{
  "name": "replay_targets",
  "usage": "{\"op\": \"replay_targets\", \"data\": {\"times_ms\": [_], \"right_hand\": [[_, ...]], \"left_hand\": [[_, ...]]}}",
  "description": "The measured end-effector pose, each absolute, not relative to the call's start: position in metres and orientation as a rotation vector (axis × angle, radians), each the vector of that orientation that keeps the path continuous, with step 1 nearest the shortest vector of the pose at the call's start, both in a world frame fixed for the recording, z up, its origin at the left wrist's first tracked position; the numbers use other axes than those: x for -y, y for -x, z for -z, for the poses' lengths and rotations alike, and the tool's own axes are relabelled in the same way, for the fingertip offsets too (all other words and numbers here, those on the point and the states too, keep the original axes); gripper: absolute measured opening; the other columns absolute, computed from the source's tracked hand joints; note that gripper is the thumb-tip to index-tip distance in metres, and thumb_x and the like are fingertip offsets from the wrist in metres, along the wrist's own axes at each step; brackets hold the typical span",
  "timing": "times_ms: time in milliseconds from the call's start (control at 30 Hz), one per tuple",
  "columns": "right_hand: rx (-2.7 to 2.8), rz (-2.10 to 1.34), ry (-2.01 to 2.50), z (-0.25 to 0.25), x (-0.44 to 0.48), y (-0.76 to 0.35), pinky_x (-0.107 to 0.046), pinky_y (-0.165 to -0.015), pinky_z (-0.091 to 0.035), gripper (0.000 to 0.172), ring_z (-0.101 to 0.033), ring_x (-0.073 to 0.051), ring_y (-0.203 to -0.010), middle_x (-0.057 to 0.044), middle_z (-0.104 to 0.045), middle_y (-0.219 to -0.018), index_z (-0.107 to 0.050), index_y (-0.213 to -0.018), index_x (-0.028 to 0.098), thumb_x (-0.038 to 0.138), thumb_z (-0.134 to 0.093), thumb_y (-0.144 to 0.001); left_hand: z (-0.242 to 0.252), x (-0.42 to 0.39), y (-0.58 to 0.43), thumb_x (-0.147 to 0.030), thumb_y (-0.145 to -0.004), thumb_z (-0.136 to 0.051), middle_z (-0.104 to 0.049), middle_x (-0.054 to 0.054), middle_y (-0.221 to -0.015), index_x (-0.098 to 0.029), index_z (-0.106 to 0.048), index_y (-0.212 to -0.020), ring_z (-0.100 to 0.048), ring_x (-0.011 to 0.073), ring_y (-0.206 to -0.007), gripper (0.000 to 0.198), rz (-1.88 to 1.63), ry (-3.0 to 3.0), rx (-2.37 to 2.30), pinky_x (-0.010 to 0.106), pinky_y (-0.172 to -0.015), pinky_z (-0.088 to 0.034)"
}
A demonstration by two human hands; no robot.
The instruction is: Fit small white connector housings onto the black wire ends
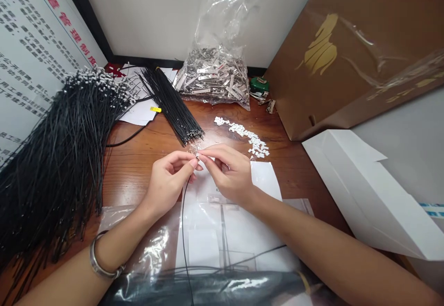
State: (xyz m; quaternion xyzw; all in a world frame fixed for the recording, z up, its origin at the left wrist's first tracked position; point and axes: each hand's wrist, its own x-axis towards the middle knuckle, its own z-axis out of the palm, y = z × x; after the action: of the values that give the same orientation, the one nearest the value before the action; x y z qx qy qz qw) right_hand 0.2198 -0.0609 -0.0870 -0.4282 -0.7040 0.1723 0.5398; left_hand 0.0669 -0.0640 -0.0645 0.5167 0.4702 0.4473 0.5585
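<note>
My left hand [167, 183] pinches the end of a thin black wire [183, 222] between thumb and forefinger. From there the wire hangs down toward the front edge of the view. Fingertips of my right hand [231, 171] meet those of the left, closed on a tiny white connector [197, 155] at the wire's end; the fingers partly hide it. Just beyond my hands lies a tied bundle of black wires [173, 109] with metal-tipped ends. Small white connectors [244, 132] are scattered to the right of it.
A thick heap of black wires [62, 158] with white ends fills the left. Behind stand a clear bag of metal clips [215, 77] and a green tape measure [259, 84]. A brown box [347, 42] and white carton [364, 190] border the right. Plastic-covered paper [204, 246] lies underneath.
</note>
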Motion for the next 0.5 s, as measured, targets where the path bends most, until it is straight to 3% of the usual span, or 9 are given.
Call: {"op": "replay_targets", "data": {"times_ms": [200,500], "right_hand": [[1.732,-0.389,0.957,0.0904,0.0593,-0.2226,-0.032,-0.059,-0.052,0.017,-0.065,-0.017,-0.072,-0.006,-0.073,-0.082,-0.071,-0.091,0.022,0.019,-0.055,-0.09],[1.793,-0.35,0.923,0.0904,0.059,-0.2256,-0.031,-0.059,-0.053,0.018,-0.065,-0.016,-0.067,-0.006,-0.073,-0.081,-0.071,-0.092,0.021,0.016,-0.055,-0.089]], "left_hand": [[0.064,0.0662,-0.0663,-0.03,-0.078,-0.069,-0.072,0.003,-0.07,-0.015,-0.071,-0.078,-0.063,0.0135,-0.055,0.015,-1.033,-1.232,-1.118,0.024,-0.056,-0.051],[0.0631,0.0659,-0.0662,-0.024,-0.079,-0.067,-0.066,-0.001,-0.061,-0.016,-0.072,-0.075,-0.061,0.0111,-0.056,0.01,-1.06,-1.288,-1.074,0.02,-0.056,-0.05]]}}
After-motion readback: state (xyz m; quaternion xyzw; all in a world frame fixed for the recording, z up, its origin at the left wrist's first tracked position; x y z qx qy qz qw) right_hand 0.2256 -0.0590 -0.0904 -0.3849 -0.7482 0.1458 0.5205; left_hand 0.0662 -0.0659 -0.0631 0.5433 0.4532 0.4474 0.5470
